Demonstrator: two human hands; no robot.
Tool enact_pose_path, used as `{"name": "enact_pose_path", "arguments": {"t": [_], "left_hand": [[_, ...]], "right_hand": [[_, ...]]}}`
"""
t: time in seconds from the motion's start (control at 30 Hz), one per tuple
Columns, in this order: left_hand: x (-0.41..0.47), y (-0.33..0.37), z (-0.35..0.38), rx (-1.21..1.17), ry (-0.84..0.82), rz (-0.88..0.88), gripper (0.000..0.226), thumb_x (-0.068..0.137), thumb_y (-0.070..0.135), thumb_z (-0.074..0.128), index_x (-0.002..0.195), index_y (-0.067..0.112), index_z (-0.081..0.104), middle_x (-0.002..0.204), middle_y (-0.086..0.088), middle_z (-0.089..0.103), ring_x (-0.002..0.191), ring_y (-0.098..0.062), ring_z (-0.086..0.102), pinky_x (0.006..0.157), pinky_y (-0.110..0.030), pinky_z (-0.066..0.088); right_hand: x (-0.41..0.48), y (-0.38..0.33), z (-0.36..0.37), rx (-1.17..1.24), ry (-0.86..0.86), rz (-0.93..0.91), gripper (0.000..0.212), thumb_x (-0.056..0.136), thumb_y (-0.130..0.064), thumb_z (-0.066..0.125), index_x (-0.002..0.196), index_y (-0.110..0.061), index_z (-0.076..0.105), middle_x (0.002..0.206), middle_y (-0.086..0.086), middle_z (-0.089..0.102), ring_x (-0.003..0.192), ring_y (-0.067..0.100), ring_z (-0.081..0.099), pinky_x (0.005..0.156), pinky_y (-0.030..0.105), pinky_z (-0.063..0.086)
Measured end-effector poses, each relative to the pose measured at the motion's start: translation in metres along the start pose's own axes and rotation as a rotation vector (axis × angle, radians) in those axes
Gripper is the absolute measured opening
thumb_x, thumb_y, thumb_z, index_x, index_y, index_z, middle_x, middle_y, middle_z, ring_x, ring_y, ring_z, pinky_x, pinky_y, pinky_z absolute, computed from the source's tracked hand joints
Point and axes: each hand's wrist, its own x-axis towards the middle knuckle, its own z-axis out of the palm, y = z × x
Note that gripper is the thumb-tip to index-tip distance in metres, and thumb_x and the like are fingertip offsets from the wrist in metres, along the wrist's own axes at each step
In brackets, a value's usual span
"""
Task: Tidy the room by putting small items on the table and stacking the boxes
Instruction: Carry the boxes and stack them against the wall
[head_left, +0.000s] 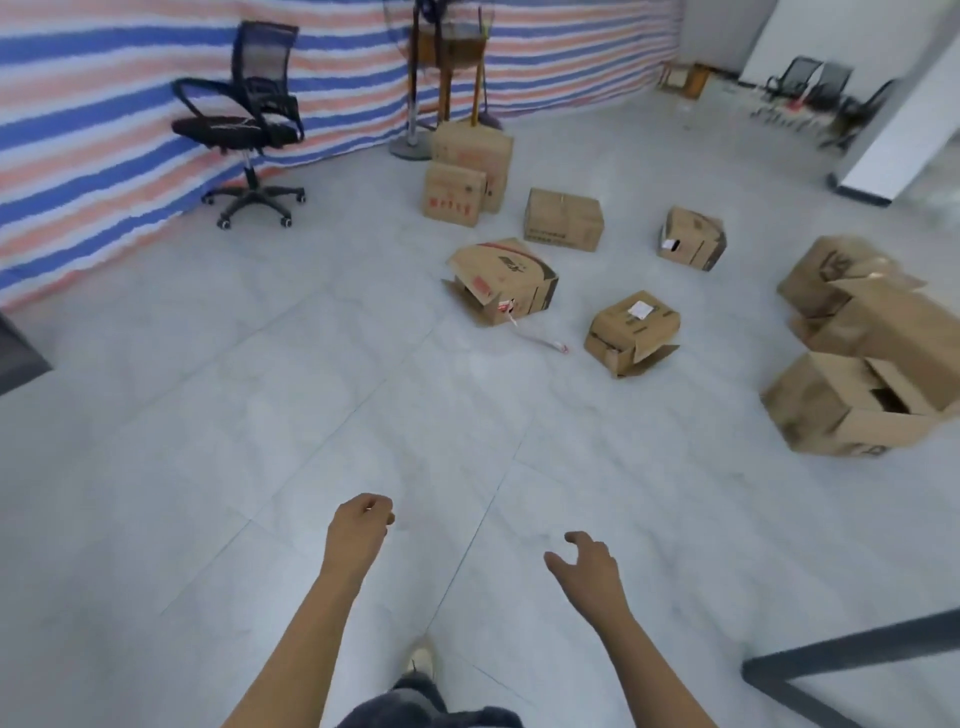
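Note:
Several brown cardboard boxes lie scattered on the pale tiled floor ahead. A torn box (506, 280) with open flaps lies in the middle, and a smaller box (631, 330) with a white label sits to its right. Two upright boxes (467, 174) lean together near the back. A pile of larger boxes (862, 358) fills the right edge. A small red-and-white strip (545, 343) lies on the floor between the middle boxes. My left hand (361, 530) hangs low in front with fingers curled and nothing in it. My right hand (589, 569) is beside it, fingers apart and empty.
A black office chair (244, 119) stands at the left by the striped tarp wall. A fan stand and wooden stool (447, 78) are at the back. A dark table edge (852, 649) crosses the lower right corner. More chairs (826, 93) sit far right.

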Motion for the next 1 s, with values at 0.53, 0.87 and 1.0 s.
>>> {"name": "enact_pose_path", "arguments": {"t": [0.53,0.87,1.0], "left_hand": [[0.17,0.068,0.037,0.168,-0.086,-0.11,0.015,0.094,0.014,0.047,0.093,0.009,0.061,0.094,-0.01,0.065,0.089,-0.026,0.059,0.072,-0.029,0.039],[0.353,0.219,0.065,0.157,0.034,0.038,0.016,0.093,0.014,0.047,0.083,0.015,0.059,0.089,-0.007,0.064,0.087,-0.025,0.059,0.067,-0.026,0.04],[0.41,0.272,0.068,0.069,0.102,0.058,0.014,0.095,0.013,0.047,0.097,0.009,0.06,0.092,-0.009,0.064,0.086,-0.024,0.058,0.07,-0.028,0.039]], "right_hand": [[0.168,-0.103,0.004,0.058,-0.001,0.052,0.042,0.094,-0.028,0.049,0.134,-0.015,0.044,0.136,0.008,0.044,0.127,0.023,0.04,0.1,0.031,0.036],[0.385,-0.248,-0.048,0.204,0.02,-0.114,0.041,0.093,-0.021,0.051,0.132,-0.009,0.046,0.134,0.014,0.044,0.127,0.026,0.04,0.099,0.034,0.037],[0.449,-0.302,-0.065,0.173,0.026,-0.143,0.041,0.093,-0.021,0.05,0.131,-0.009,0.047,0.133,0.013,0.045,0.126,0.025,0.04,0.097,0.033,0.037]]}}
